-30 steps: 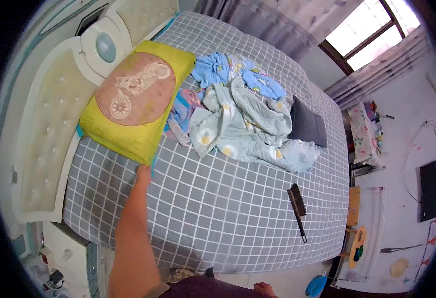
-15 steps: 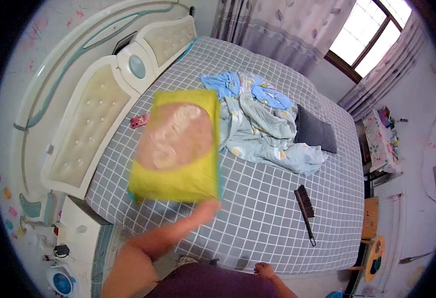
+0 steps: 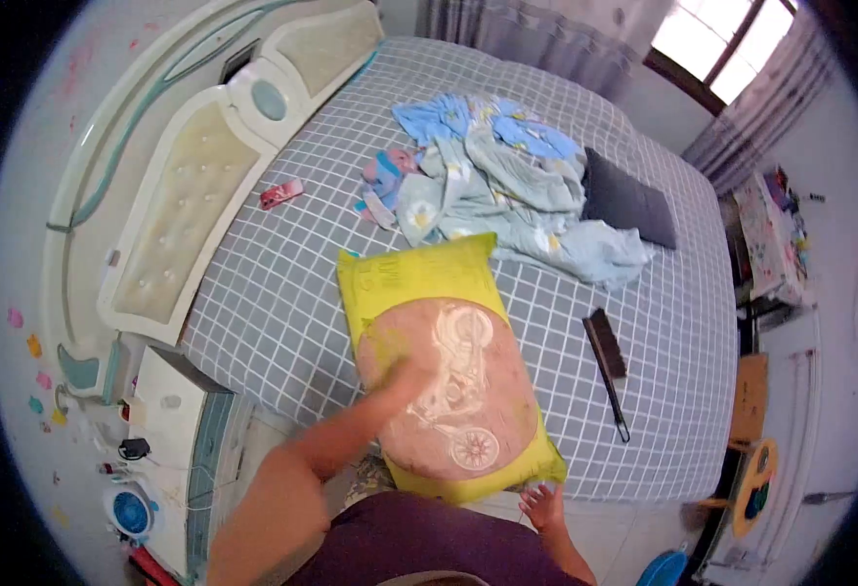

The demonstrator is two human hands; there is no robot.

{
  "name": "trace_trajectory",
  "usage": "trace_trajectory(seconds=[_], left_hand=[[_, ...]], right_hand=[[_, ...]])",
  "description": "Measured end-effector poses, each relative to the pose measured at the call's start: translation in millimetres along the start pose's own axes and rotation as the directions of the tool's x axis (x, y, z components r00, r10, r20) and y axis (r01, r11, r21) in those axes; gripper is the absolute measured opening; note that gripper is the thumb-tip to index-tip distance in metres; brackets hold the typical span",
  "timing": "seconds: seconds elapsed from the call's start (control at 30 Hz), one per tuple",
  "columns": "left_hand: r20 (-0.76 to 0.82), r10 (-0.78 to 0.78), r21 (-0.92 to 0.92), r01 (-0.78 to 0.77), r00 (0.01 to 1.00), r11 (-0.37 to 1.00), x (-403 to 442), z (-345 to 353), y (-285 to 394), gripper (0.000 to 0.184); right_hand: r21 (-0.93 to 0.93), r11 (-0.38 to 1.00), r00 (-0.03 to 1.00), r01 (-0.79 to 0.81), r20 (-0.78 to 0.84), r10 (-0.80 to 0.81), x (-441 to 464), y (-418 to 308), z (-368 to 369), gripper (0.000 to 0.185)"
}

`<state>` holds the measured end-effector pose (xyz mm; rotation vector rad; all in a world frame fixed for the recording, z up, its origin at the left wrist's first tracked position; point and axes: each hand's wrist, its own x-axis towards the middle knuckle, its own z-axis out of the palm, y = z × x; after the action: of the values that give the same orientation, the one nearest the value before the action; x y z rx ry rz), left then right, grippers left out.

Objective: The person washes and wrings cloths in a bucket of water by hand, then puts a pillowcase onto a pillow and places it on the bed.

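A yellow pillow (image 3: 419, 269) with a brown oval and a pale motorcycle picture lies at the bed's near edge, against my body. My left hand (image 3: 411, 379) is over the pillow's face, smeared by motion, so its fingers are unclear. Beside the pillow's near right corner is my right hand (image 3: 543, 504), its fingers spread and nothing seen in them. Whether it touches the corner is hard to tell.
On the checked bed (image 3: 282, 264) lie a crumpled pale blanket (image 3: 507, 205), a grey cushion (image 3: 629, 200), a bed brush (image 3: 605, 356), a red phone-like object (image 3: 281, 193) and a small pink-and-blue cloth item (image 3: 387, 181). A headboard (image 3: 190, 200) runs along the left, above a nightstand (image 3: 170, 430).
The pillow has come toward my body and turned, uncovering the pink-and-blue item. My left hand has gone from its near edge to over its face. My right hand is now beside its corner.
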<state>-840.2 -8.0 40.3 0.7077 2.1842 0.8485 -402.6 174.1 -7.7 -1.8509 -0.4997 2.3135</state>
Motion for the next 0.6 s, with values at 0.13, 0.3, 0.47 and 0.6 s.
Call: trace_trajectory(seconds=[0.13,0.3,0.47,0.6], left_hand=[[-0.401,-0.22,-0.386,0.053,0.889,0.921,21.2,-23.7,-126.2,0.031],[-0.383,-0.441,-0.373,0.301,0.812,0.878,10.5,-7.3,-171.3,0.044],[-0.367,-0.282,-0.246,0.2,0.886,0.948,2.3,-51.5,-117.1,0.045],[-0.383,-0.19,0.001,0.206,0.904,0.978,47.2,-102.6,-183.3,0.046]], right_hand=[[-0.132,0.991,0.995,-0.009,-0.103,-0.004,4.6,3.0,35.5,0.078],[-0.945,0.211,0.633,0.25,-0.005,-0.774,62.9,-19.5,51.4,0.058],[-0.804,-0.232,0.357,0.547,0.474,-0.805,27.6,-50.5,214.1,0.05],[-0.646,-0.365,0.294,0.67,0.683,-0.669,66.3,-29.2,371.1,0.049]])
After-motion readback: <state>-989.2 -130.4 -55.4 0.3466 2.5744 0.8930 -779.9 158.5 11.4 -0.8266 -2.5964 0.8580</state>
